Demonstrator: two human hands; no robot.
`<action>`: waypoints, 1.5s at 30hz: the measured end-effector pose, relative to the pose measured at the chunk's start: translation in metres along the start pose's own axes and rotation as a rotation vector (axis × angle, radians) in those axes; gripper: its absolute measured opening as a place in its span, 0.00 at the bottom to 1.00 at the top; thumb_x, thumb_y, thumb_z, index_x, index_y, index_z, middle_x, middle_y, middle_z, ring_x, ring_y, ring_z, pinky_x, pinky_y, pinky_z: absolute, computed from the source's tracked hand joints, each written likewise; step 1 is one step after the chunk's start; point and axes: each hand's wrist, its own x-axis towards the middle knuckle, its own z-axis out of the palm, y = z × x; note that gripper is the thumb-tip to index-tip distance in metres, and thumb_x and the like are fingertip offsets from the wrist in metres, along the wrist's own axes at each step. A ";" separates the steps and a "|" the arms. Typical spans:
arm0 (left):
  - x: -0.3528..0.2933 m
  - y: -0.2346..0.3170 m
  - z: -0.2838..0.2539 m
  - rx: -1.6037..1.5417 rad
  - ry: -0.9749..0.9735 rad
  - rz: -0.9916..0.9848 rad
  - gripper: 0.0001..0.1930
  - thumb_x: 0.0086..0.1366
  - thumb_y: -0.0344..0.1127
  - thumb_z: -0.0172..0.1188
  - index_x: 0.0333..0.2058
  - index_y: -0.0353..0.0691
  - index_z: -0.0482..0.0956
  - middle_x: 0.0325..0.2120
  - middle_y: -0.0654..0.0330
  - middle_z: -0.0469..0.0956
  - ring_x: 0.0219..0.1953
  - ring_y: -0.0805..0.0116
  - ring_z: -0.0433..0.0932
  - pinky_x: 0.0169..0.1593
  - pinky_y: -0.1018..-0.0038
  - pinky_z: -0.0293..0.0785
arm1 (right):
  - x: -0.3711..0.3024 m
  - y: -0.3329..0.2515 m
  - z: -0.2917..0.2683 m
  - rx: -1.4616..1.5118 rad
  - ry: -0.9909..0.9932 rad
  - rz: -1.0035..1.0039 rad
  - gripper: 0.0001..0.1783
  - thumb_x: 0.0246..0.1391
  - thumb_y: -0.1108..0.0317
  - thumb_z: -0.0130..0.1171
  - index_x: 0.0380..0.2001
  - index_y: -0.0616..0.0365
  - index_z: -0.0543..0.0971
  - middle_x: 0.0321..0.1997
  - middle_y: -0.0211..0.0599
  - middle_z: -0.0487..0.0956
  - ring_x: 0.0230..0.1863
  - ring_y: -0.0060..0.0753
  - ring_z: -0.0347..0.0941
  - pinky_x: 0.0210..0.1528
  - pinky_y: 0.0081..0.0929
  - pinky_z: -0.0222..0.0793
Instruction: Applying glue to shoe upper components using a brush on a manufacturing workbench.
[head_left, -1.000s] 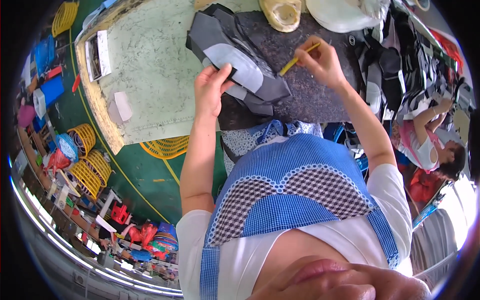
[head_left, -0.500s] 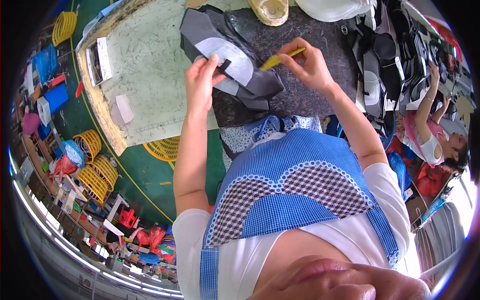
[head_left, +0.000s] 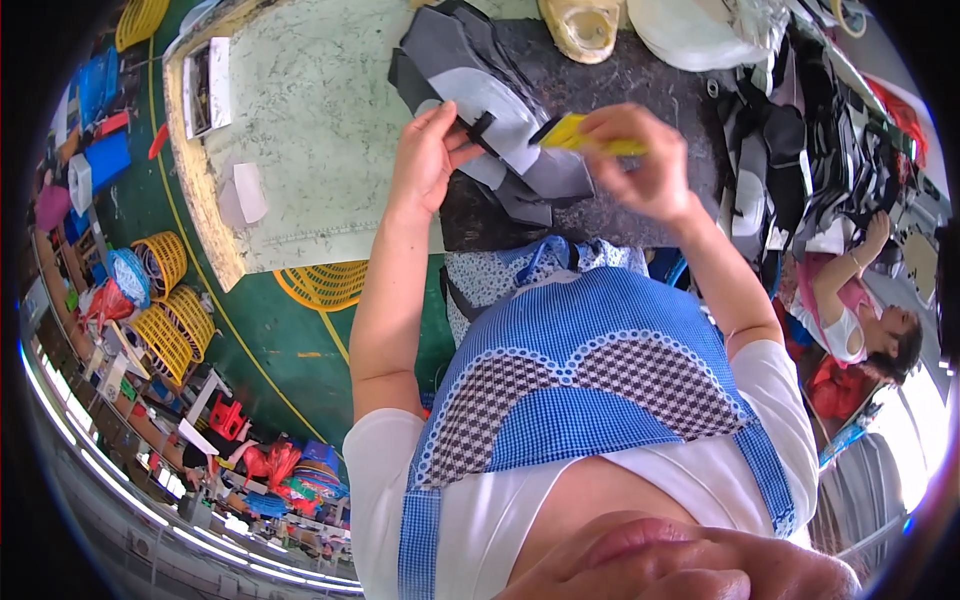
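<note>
Several grey and black shoe-upper pieces [head_left: 455, 70] lie overlapped on the dark board [head_left: 665, 90] in front of me. On top is a piece with a light grey oval panel [head_left: 490, 105] and a short black strip. My left hand [head_left: 428, 160] grips the near-left edge of these pieces, thumb on top by the strip. My right hand [head_left: 645, 165], smeared by motion, holds a flat yellow brush [head_left: 585, 137] with a dark edge. That dark edge is at the right rim of the grey panel; whether it touches cannot be made out.
A cream pot [head_left: 580, 30] and a white round container [head_left: 690, 30] stand at the board's far side. More upper pieces [head_left: 785, 150] hang or lie stacked at right, near a co-worker [head_left: 850, 300]. A white box [head_left: 207, 90] lies on the pale table [head_left: 320, 120] at left.
The yellow brush has turned to show its broad side, and my right hand has shifted slightly right and down. The whole view has shifted a little; my left hand keeps its hold.
</note>
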 end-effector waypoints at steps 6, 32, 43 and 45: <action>-0.004 0.001 -0.009 -0.084 -0.049 -0.007 0.11 0.69 0.37 0.52 0.42 0.36 0.75 0.39 0.56 0.79 0.42 0.62 0.81 0.43 0.63 0.82 | -0.048 0.036 -0.061 0.606 0.620 0.641 0.08 0.61 0.68 0.55 0.35 0.63 0.74 0.37 0.44 0.81 0.33 0.29 0.80 0.41 0.19 0.76; -0.015 0.082 -0.085 -0.549 -0.362 0.305 0.17 0.73 0.35 0.42 0.53 0.32 0.69 0.53 0.50 0.74 0.56 0.58 0.73 0.60 0.60 0.71 | -0.119 0.033 -0.079 0.699 0.851 0.977 0.13 0.60 0.60 0.59 0.38 0.59 0.78 0.27 0.32 0.79 0.20 0.16 0.73 0.24 0.10 0.68; 0.121 0.089 -0.163 -0.350 0.599 0.212 0.17 0.71 0.34 0.46 0.52 0.27 0.66 0.43 0.50 0.77 0.48 0.53 0.77 0.55 0.61 0.76 | 0.057 0.059 -0.032 -0.237 0.165 0.331 0.11 0.64 0.66 0.53 0.45 0.57 0.80 0.26 0.29 0.79 0.24 0.16 0.74 0.27 0.15 0.71; 0.106 0.078 -0.149 -0.268 0.680 0.220 0.18 0.70 0.34 0.49 0.52 0.28 0.65 0.39 0.52 0.77 0.45 0.55 0.79 0.51 0.64 0.79 | 0.060 0.083 -0.017 -0.328 0.097 0.206 0.11 0.63 0.68 0.53 0.45 0.59 0.78 0.26 0.30 0.79 0.25 0.17 0.75 0.28 0.17 0.72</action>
